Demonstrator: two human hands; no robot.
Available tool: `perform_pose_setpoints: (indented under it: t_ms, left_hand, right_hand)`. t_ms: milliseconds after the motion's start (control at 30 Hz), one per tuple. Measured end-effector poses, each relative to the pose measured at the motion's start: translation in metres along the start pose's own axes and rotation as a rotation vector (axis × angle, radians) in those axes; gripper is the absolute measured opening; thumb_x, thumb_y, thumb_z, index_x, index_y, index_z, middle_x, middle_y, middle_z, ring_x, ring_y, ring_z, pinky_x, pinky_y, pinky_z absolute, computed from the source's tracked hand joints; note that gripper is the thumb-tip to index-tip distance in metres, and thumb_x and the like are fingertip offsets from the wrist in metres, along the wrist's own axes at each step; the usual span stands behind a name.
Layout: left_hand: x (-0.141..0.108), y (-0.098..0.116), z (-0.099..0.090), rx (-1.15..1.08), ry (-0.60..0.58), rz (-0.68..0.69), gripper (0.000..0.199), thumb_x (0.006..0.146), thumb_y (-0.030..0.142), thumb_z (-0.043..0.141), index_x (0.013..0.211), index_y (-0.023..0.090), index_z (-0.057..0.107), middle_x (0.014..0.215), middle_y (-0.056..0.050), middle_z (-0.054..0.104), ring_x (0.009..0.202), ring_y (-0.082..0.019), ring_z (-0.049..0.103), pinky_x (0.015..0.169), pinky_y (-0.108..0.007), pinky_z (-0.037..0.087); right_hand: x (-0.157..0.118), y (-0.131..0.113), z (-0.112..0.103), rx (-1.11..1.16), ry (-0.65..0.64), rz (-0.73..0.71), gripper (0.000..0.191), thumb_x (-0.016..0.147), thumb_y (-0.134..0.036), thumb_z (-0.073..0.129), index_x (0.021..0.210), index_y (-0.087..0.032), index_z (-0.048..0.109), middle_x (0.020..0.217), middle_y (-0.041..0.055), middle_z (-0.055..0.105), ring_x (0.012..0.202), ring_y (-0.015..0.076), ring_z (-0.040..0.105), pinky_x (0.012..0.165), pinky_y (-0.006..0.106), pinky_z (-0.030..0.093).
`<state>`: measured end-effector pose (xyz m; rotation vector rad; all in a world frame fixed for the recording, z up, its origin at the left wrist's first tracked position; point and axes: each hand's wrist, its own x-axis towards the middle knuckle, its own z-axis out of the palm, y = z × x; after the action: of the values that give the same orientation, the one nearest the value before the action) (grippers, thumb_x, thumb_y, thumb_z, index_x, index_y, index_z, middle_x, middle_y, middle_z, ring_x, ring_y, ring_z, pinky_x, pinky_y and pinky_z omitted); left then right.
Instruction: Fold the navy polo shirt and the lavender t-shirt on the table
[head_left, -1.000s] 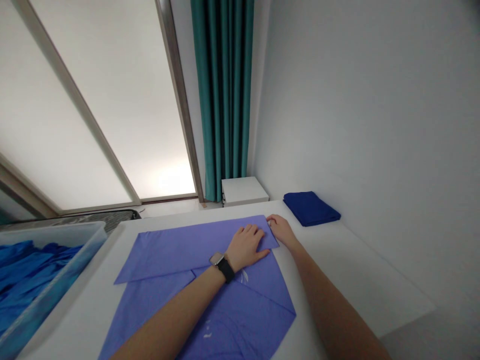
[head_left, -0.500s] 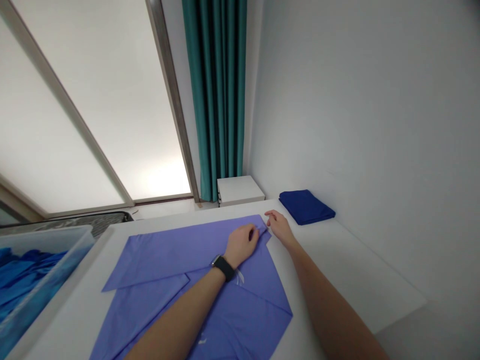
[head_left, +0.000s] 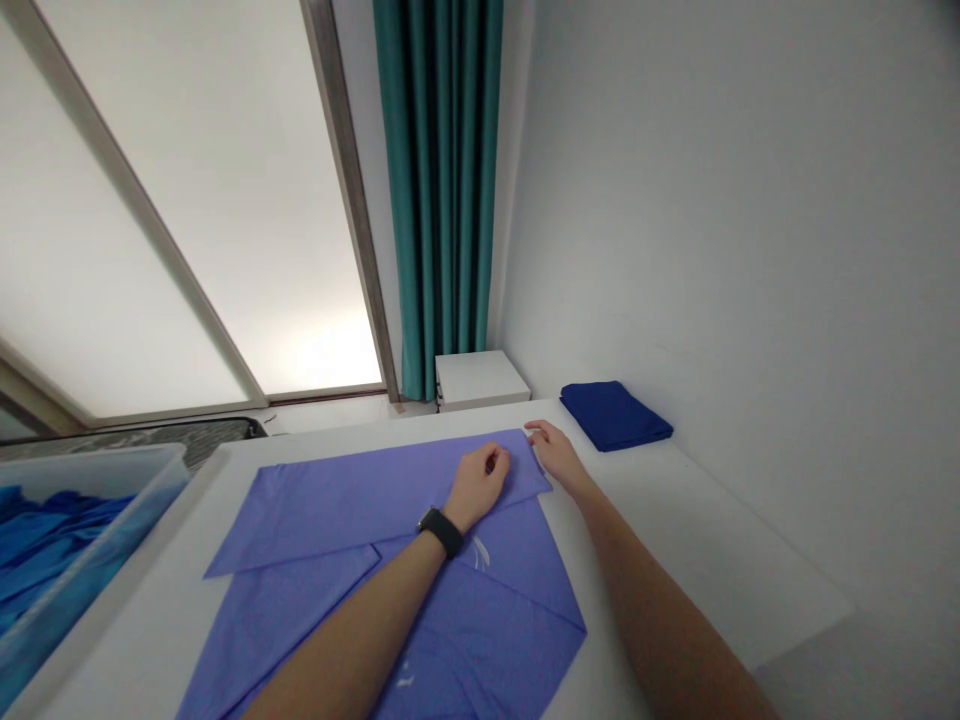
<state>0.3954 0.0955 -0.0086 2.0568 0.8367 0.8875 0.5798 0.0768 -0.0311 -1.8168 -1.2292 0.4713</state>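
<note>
A purple shirt lies partly folded on the white table, its far part turned over in a long flat band. White print shows on the cloth below the band. My left hand, with a black watch on the wrist, rests on this band near its right end. Its fingers are curled in, and I see no cloth raised between them. Beside the band's far right corner is my right hand, fingers stretched out along the shirt's edge. Whether those fingertips press on the cloth is hard to see.
A folded dark blue cloth lies on the table at the right, by the wall. To the left stands a translucent bin holding blue fabric. A white cabinet and a green curtain are beyond the table.
The band's right corner, pinched by my left hand before, now lies flatter and reaches further right. My left hand has drawn slightly left; my right hand has shifted slightly left along the edge.
</note>
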Motion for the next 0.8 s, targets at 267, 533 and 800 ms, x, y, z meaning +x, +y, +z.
perform_pose_setpoints:
  t_ms: [267,533,800]
  left_hand:
    - [-0.009,0.014,0.002,0.501,-0.068,0.238,0.015,0.092,0.02,0.045,0.09,0.02,0.059,0.081,-0.003,0.067,0.079,-0.019,0.06,0.079,-0.034,0.037]
    - [-0.021,0.029,0.007,0.774,-0.267,0.537,0.013,0.094,0.025,0.046,0.092,0.019,0.057,0.09,-0.008,0.066,0.09,-0.024,0.058,0.081,-0.04,0.035]
    - [-0.021,0.023,0.009,0.778,-0.269,0.523,0.014,0.094,0.026,0.045,0.093,0.019,0.057,0.089,-0.007,0.066,0.091,-0.023,0.057,0.081,-0.041,0.034]
  right_hand:
    - [0.01,-0.001,0.0,0.008,-0.08,0.006,0.032,0.079,-0.02,0.043,0.105,-0.016,0.063,0.066,-0.002,0.059,0.058,0.0137,0.053,0.055,0.023,0.039]
    - [0.034,-0.003,0.001,-0.029,-0.166,-0.012,0.031,0.074,-0.014,0.052,0.103,-0.014,0.063,0.058,-0.0064,0.05,0.053,0.0111,0.047,0.051,0.021,0.036]
    - [0.033,0.004,0.014,-0.072,-0.098,-0.079,0.036,0.077,-0.016,0.046,0.11,-0.016,0.061,0.068,-0.0039,0.052,0.06,0.0131,0.051,0.057,0.023,0.04]
